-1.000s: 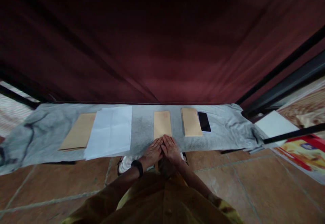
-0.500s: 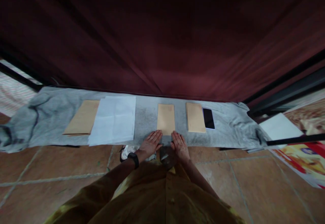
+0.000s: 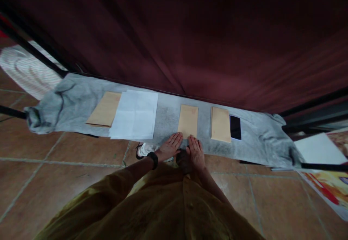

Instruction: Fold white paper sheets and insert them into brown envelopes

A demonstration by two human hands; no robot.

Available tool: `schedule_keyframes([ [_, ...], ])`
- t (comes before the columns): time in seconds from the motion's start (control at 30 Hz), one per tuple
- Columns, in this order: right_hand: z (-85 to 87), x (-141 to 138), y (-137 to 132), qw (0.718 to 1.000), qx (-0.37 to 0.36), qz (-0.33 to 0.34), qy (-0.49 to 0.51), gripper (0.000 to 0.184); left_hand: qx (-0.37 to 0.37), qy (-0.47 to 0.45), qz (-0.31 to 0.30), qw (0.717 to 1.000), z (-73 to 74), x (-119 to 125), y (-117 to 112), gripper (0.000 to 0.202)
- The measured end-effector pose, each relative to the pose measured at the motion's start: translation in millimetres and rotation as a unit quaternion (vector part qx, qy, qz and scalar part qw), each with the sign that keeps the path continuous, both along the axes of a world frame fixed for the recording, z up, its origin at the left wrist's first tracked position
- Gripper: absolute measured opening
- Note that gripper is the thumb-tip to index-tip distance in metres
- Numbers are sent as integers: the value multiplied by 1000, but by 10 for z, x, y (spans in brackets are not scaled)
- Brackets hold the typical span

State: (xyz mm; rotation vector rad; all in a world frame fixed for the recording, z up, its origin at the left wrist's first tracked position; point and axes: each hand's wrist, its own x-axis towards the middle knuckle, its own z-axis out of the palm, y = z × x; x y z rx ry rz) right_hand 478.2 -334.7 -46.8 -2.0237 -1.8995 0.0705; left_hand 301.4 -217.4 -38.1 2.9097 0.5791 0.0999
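My left hand (image 3: 170, 146) and right hand (image 3: 195, 153) lie open and flat, gripping nothing, fingertips at the near edge of the brown envelope (image 3: 187, 121), at 12 o'clock on the grey cloth (image 3: 168, 113). I judge even pressure from both hands best, to avoid skewing it.

— The middle envelope (image 3: 187, 121)?
— Matt brown paper, smooth; the right envelope (image 3: 220, 129) looks the same.
— And the sheets (image 3: 135, 119)?
— Plain white paper, faintly creased.
— Underneath?
— A grey mat (image 3: 67, 102), felt-like cloth, rough and mottled. The phone (image 3: 235, 127) is glossy black; the floor (image 3: 54, 174), dull terracotta tile; the curtain (image 3: 190, 44), soft maroon cloth.
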Motion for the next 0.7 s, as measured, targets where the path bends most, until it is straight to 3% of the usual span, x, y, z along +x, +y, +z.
schedule_keyframes([
  [0.37,66,117,-49,999,20,-30,9,51,1,-2,-12,1000,-2,35,36,80],
  [0.7,198,186,534,1000,-4,22,20,49,48,-61,-38,996,-29,117,157,62],
])
